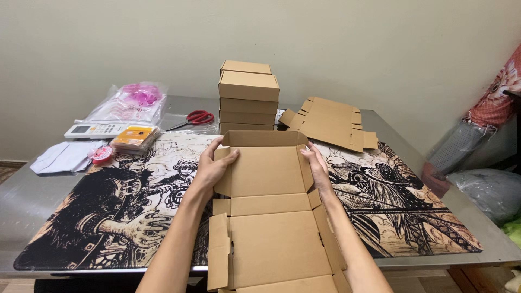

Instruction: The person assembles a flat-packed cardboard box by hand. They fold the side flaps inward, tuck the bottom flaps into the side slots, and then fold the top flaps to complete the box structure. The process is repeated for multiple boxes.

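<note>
Left hand (213,164) gripped the left side wall of the half-folded cardboard box (266,171), fingers wrapped over the wall's top edge, thumb outside. Right hand (316,165) pressed flat against the right side wall, fingers together, holding it upright. Box sat on the printed mat (108,217) near the front of the metal surface (21,190), centred before the person.

Head view, progress judged: back wall and both side walls stood up, base formed. Lid panel (274,244) and its side flaps lay flat toward the person, not folded over, so the box looked about halfway done.

Behind it stood a stack of finished boxes (248,97), apparently done. Flat unfolded blanks (331,122) lay to the right of the stack, untouched. Red scissors (195,118), a white remote (95,129), an orange packet (135,137), a pink tape roll (101,154) and a plastic bag (133,100) sat at the far left, well apart from the hands.
</note>
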